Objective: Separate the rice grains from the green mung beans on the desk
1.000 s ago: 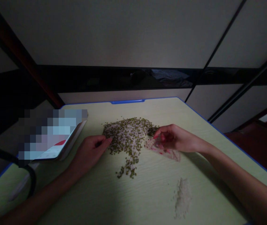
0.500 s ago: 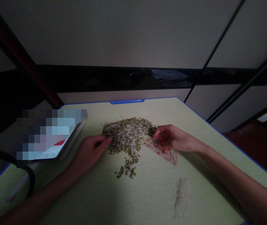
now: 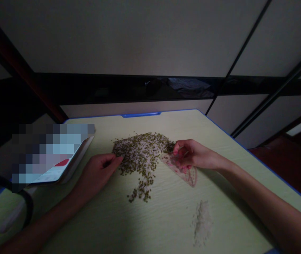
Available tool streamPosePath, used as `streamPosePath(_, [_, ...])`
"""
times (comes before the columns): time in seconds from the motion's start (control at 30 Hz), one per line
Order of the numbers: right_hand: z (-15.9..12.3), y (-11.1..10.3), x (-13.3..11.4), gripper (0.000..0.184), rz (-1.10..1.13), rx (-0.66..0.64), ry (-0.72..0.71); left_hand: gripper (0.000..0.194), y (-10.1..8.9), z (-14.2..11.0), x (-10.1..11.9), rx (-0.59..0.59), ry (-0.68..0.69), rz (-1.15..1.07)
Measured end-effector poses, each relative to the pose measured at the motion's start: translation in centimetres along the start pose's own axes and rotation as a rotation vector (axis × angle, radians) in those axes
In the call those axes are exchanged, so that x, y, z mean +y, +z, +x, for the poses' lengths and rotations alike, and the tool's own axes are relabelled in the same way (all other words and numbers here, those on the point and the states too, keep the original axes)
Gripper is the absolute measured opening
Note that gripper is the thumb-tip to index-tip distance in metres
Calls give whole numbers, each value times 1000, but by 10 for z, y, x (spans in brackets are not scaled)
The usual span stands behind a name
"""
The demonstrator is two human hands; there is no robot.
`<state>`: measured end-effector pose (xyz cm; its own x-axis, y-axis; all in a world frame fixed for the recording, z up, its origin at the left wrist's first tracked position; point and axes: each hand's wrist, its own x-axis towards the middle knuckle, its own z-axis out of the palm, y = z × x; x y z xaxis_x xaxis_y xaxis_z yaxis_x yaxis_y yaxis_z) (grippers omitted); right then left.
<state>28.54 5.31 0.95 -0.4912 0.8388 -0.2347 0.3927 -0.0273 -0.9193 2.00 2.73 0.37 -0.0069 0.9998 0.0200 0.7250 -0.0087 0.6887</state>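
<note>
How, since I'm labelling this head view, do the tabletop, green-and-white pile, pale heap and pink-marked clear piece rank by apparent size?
1. Tabletop
2. Green-and-white pile
3. Pale heap and pink-marked clear piece, unranked: the right hand partly covers the piece, and the heap lies nearer the camera.

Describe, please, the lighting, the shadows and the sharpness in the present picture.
Head view: dim light overall, the tabletop brighter than the cabinet panels behind it; head view: a soft shadow under the right forearm; head view: the lit screen is partly covered by pixel blocks; head view: the red marks on the clear protractor-like piece are too soft to read.
</note>
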Motion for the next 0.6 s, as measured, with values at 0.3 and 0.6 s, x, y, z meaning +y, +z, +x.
streamPosePath(0.3, [1, -3, 1, 21, -5, 88, 61, 34, 0, 0, -2, -13, -5, 8])
streamPosePath(0.6, [0, -7, -1, 22, 37, 100, -58, 34, 0, 1, -1, -19, -10, 6])
